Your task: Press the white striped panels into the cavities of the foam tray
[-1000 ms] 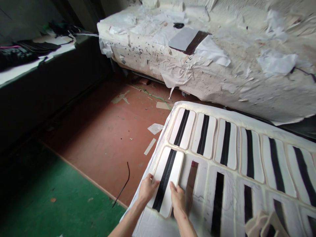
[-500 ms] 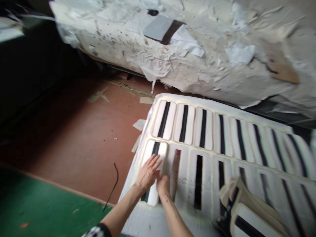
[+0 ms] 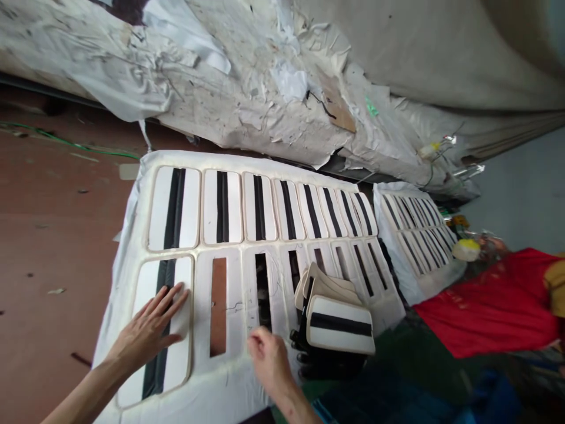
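Observation:
My left hand (image 3: 150, 324) lies with fingers spread on a white padded panel (image 3: 179, 365) with a black lengthwise strip, at the near left corner of the cloth-covered board (image 3: 200, 377). To its right, my right hand (image 3: 269, 356) is curled into a loose fist above the board's near part, with nothing visible sticking out of it. It is beside a bare recess with a dark slot (image 3: 262, 288). Further right sits a stack of similar beige-edged panels (image 3: 339, 338); the top one shows its white face and black strip.
A back row of striped panels (image 3: 223, 206) fills the board's far side. Another board with striped panels (image 3: 419, 229) stands beyond at right. Behind is a long, paint-crusted, sheeted surface (image 3: 247, 118). A red cloth (image 3: 494, 300) hangs at right; reddish floor (image 3: 48, 235) lies left.
The view has swung right, bringing the second board and red cloth into sight. My right hand has left the panel's edge and moved right, while my left hand stays on the panel.

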The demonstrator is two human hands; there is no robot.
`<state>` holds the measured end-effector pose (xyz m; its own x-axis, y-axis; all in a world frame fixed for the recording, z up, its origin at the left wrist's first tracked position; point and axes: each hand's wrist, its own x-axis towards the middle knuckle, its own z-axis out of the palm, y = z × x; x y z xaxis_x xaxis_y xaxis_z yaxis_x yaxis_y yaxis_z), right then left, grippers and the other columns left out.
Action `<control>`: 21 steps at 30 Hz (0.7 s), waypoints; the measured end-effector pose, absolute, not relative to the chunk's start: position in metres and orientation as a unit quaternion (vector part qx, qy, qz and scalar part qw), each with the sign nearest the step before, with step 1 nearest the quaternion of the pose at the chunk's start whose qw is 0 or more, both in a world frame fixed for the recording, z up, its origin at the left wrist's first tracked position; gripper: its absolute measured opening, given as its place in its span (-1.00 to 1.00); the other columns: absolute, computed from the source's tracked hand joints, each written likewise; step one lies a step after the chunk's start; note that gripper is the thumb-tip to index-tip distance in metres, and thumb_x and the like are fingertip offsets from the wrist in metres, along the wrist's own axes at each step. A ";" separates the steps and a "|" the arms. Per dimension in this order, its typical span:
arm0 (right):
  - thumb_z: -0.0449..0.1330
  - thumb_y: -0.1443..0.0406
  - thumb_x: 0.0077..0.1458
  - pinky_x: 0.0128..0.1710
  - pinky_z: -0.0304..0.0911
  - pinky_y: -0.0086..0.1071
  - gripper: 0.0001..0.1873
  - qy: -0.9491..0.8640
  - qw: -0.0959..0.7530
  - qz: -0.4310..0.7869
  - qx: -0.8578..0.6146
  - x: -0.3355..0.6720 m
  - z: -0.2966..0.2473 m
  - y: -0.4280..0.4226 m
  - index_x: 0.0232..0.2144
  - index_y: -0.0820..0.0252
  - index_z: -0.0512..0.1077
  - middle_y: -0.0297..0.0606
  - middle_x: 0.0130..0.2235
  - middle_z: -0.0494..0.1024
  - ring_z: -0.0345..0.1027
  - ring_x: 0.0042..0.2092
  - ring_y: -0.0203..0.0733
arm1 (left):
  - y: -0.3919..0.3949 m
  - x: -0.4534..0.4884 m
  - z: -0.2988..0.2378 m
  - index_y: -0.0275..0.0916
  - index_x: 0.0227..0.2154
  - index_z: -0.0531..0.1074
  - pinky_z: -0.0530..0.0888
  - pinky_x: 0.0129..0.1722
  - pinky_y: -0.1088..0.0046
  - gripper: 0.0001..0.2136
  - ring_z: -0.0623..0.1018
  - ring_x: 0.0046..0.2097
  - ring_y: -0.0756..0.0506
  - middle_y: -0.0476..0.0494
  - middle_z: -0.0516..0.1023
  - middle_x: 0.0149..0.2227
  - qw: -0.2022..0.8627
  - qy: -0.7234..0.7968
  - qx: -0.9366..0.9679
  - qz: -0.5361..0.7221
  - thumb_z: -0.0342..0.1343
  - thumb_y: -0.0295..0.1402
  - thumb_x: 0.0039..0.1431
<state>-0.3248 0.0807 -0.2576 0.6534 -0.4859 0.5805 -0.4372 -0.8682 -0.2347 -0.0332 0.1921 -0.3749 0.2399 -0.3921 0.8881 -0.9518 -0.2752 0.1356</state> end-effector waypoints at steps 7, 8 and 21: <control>0.03 0.19 0.16 -0.10 0.34 -0.21 -0.47 0.391 -0.026 -0.421 -0.818 -0.494 -0.181 -0.051 0.12 0.37 0.28 0.00 -0.11 0.55 0.48 -0.18 -0.05 | 0.197 -0.039 -0.364 0.09 0.35 -0.20 0.19 0.26 0.07 0.16 0.05 0.36 -0.34 0.03 -0.14 0.39 0.380 -0.498 0.707 0.330 0.27 0.24 -0.30; 0.12 0.23 0.09 0.06 0.24 -0.16 -0.40 0.393 -0.048 -0.417 -0.818 -0.509 -0.171 -0.067 0.16 0.37 0.24 0.08 0.06 0.45 0.39 0.02 0.01 | 0.197 -0.040 -0.363 0.11 0.35 -0.23 0.19 0.26 0.06 0.19 0.06 0.36 -0.34 0.04 -0.15 0.39 0.377 -0.498 0.708 0.329 0.26 0.27 -0.35; 0.29 0.30 -0.05 -0.04 0.13 -0.21 -0.65 0.324 -0.155 -0.284 -0.889 -0.561 -0.115 -0.129 -0.16 0.31 0.47 -0.06 -0.15 0.49 0.34 -0.05 0.02 | 0.204 -0.061 -0.348 -0.20 0.34 -0.08 0.11 0.28 0.05 0.05 -0.06 0.38 -0.34 -0.16 -0.14 0.40 0.339 -0.501 0.730 0.318 0.05 0.32 -0.11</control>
